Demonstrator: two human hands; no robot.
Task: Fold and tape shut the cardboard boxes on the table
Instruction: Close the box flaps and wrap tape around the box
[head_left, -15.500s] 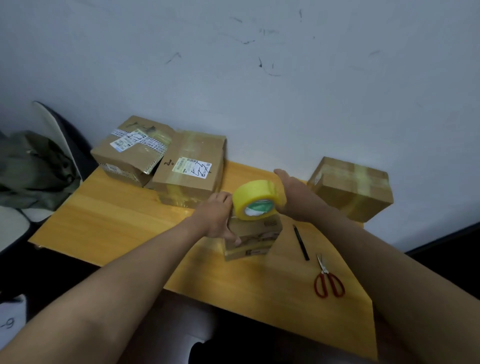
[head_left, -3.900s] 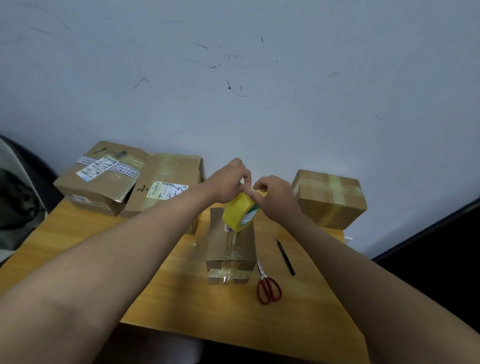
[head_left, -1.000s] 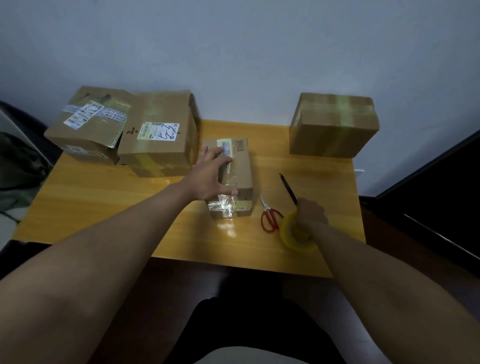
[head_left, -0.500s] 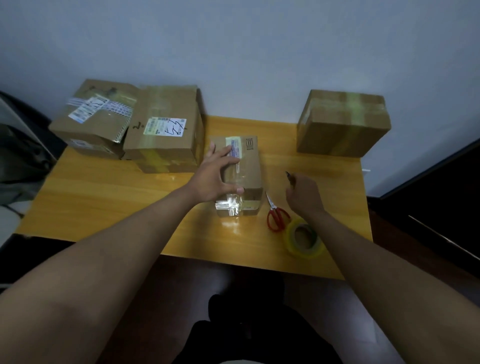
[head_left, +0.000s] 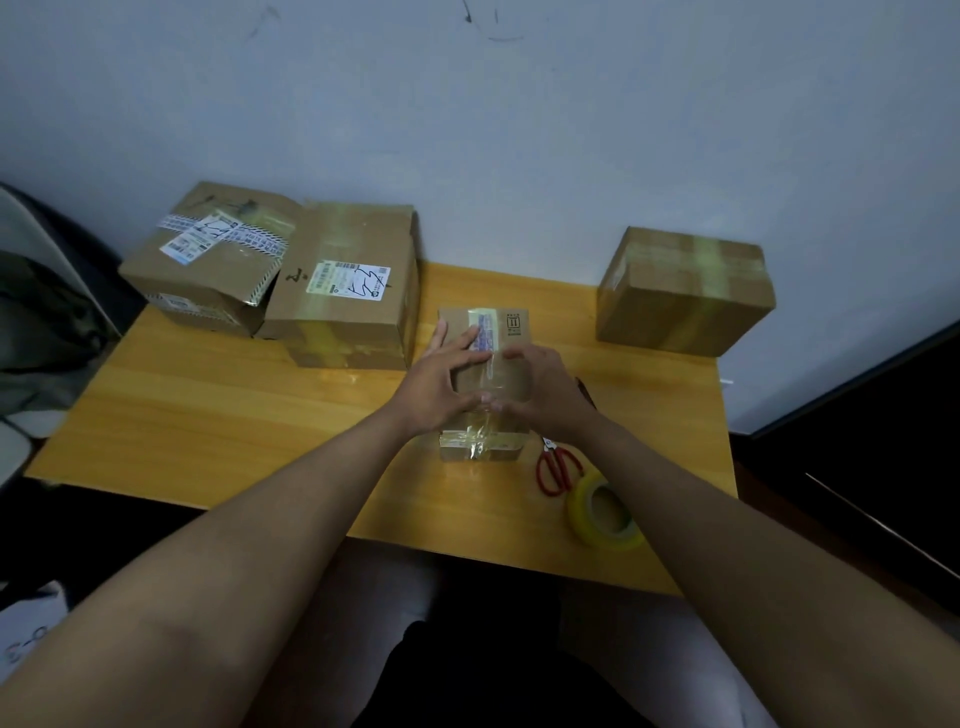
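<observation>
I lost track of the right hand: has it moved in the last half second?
Yes. The right hand left the spot above the scissors and went left onto the small box, opposite the left hand.

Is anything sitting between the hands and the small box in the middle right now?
Nothing visible does. The left hand and right hand both lie flat on top of the small box. The scissors and tape roll lie to its right, nearer the table's front edge, clear of both hands.
</observation>
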